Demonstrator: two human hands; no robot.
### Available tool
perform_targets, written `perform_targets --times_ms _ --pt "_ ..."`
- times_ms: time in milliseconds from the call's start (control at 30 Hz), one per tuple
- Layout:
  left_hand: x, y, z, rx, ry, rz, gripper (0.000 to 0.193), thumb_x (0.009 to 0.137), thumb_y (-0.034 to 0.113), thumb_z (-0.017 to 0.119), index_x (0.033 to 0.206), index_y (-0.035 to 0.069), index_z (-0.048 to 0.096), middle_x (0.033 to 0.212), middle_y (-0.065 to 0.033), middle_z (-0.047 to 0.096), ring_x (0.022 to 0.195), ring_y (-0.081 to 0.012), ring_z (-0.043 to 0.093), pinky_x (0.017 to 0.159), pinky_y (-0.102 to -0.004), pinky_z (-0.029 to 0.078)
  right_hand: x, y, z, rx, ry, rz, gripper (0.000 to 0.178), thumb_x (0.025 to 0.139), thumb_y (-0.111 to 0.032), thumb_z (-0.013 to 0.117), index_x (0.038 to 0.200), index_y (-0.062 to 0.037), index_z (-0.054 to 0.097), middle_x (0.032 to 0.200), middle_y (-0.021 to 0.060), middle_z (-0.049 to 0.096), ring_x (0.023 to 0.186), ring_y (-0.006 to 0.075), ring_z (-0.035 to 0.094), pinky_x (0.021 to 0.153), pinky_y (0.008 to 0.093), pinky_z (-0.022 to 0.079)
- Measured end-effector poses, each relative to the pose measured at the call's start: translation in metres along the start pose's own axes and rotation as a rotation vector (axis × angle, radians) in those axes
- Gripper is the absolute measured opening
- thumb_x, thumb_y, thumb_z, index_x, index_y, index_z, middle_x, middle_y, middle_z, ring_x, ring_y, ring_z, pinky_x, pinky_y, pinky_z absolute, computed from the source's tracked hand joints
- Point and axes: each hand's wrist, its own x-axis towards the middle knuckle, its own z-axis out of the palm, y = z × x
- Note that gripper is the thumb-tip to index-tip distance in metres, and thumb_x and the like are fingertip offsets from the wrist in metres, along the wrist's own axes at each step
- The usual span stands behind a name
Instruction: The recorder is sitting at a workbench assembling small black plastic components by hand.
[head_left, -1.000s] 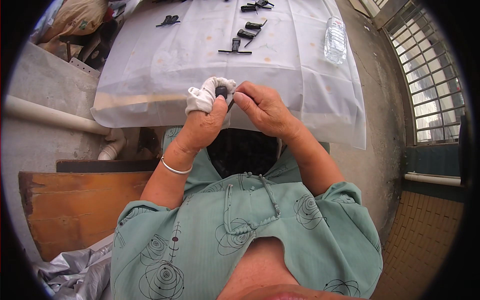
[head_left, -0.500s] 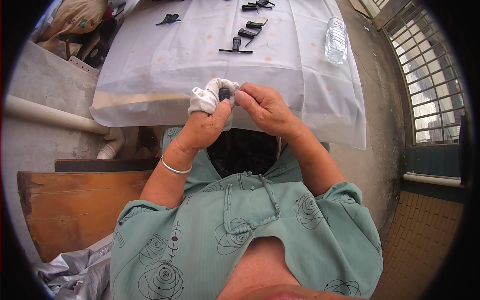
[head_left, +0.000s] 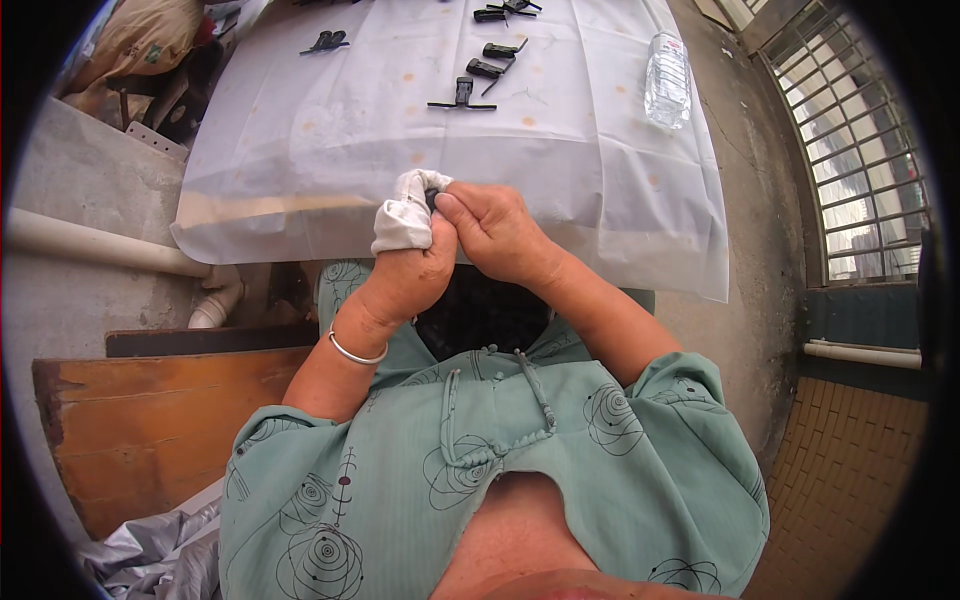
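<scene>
A white cloth [head_left: 403, 225] covers the fingers of my left hand [head_left: 418, 270], whose bare thumb presses against a small black part [head_left: 432, 198]. That part is mostly hidden between cloth and fingers, so its full shape does not show. My right hand [head_left: 503, 235] is closed, thumb and curled fingers pinching at the same part, right against the left thumb. Both hands are held together over the near edge of the covered table. Beyond them lies a T-shaped black plastic piece [head_left: 462, 97], with similar black pieces [head_left: 487, 68] farther back.
A whitish translucent sheet [head_left: 580, 170] with pale dots covers the table. A clear plastic bottle [head_left: 667, 85] lies at the right. Another black piece [head_left: 325, 42] sits far left. Pale pipe [head_left: 110, 243] and a worn wooden board [head_left: 170, 420] are on the left.
My right hand has come left and down, its thumb now over the black part, hiding more of it. The view has shifted slightly.
</scene>
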Motion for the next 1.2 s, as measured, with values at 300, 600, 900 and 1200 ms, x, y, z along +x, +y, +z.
perform_targets --times_ms 300,600,900,1200 --pt "0.011 0.018 -0.014 -0.273 -0.083 -0.207 0.023 0.08 0.001 0.042 0.103 -0.003 0.045 0.085 -0.0091 0.051 0.078 -0.0162 0.049 0.072 -0.0282 0.044 0.015 -0.008 -0.019 0.104 -0.221 0.108 0.025 0.091 -0.016 0.048 0.074 0.002 0.052 0.061 0.0081 0.048 0.059 0.0126 0.041 0.058 0.0293 0.04" --pt "0.004 0.006 -0.019 0.054 -0.148 -0.157 0.027 0.082 0.004 0.046 0.108 -0.003 0.046 0.094 -0.0157 0.053 0.086 -0.0252 0.052 0.08 -0.0299 0.043 0.009 0.012 -0.003 0.199 -0.191 0.172 0.026 0.09 -0.018 0.05 0.074 0.0018 0.052 0.061 0.0108 0.047 0.058 0.0142 0.04 0.056 0.03 0.04" --pt "0.009 -0.014 -0.039 0.162 -0.388 0.003 0.031 0.089 0.008 0.05 0.119 0.001 0.049 0.103 -0.0094 0.059 0.089 -0.0175 0.058 0.077 -0.0271 0.047 0.078 0.07 -0.045 -0.898 0.169 0.04 0.021 0.084 -0.021 0.056 0.079 -0.0011 0.056 0.072 0.0158 0.06 0.064 0.0308 0.058 0.059 0.0373 0.044" --pt "0.017 -0.02 -0.029 -1.133 0.064 -0.659 0.016 0.091 0.013 0.049 0.107 0.008 0.05 0.091 -0.0067 0.059 0.061 -0.0086 0.052 0.046 -0.0208 0.039 0.018 0.015 -0.017 -0.182 -0.069 -0.178 0.011 0.078 -0.005 0.062 0.088 -0.0021 0.06 0.072 0.012 0.059 0.059 0.0232 0.055 0.055 0.03 0.044"
